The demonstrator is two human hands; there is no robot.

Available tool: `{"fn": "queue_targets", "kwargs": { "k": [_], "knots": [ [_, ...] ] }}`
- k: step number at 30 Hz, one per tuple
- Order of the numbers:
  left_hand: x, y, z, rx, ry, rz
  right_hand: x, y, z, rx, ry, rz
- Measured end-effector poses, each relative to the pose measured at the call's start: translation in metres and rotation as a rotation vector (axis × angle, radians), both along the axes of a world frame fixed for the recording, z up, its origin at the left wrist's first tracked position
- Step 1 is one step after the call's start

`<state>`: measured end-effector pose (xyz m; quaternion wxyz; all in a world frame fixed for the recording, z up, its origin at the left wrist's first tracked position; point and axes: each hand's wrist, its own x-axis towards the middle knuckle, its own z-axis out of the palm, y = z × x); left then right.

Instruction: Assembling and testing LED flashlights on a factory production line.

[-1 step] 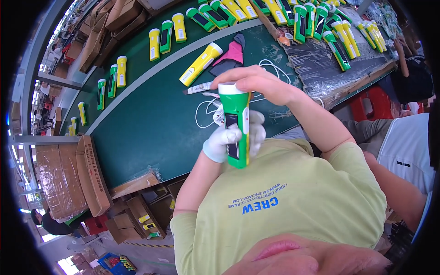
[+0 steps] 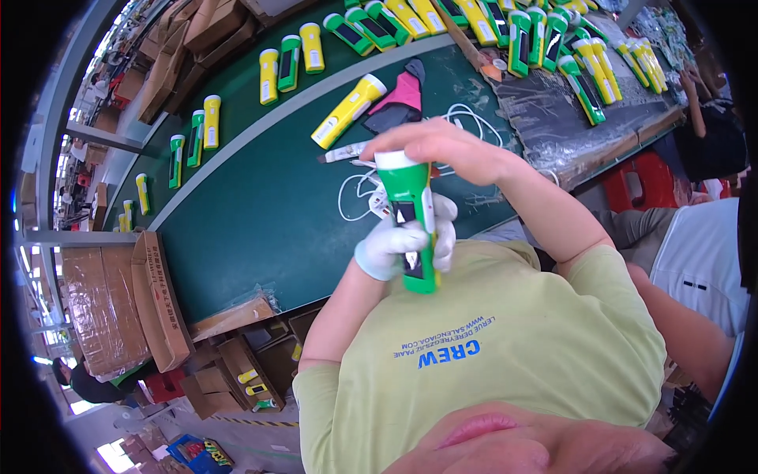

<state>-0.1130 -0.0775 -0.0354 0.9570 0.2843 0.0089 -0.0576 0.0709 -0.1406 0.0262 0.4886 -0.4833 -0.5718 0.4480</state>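
Observation:
A green flashlight (image 2: 407,186) with a white head and a dark panel on its side is held upright, slightly tilted, in front of my chest. My left hand (image 2: 395,241), in a white glove, is wrapped round its lower body. My bare right hand (image 2: 446,146) curls over the white head, its thumb at the rim and fingers reaching past it; part of the fingers is hidden. Just beyond lies a yellow flashlight (image 2: 347,112) on the green table, beside a pink and black cloth piece (image 2: 404,95). A white cable with a plug (image 2: 380,204) lies behind the held flashlight.
Green and yellow flashlights (image 2: 289,63) stand in a curved line across the table's far side. More lie on a cardboard sheet (image 2: 545,118) at the right. An open carton (image 2: 162,304) stands at the left edge. Another person (image 2: 699,261) sits close on the right.
The green flashlight has tilted a little, its lower end moving slightly right and down with my gloved left hand. My right hand stays at its head.

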Motion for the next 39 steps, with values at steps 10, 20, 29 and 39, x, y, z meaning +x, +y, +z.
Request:
{"fn": "queue_targets", "kwargs": {
  "k": [10,20,29,39],
  "knots": [
    [0.017,-0.010,-0.006,1.286,0.000,0.703,-0.027,-0.009,0.021,0.360,-1.069,-0.391],
    [0.022,0.016,-0.003,1.311,-0.299,0.422,-0.016,0.008,0.045,0.578,-0.929,-0.149],
    [0.029,0.046,0.012,0.648,0.099,0.396,0.026,0.039,0.007,0.039,-0.161,-0.213],
    [0.035,0.027,-0.015,0.131,0.127,0.619,-0.035,-0.025,-0.042,-0.049,-0.425,-0.435]
  ]
}}
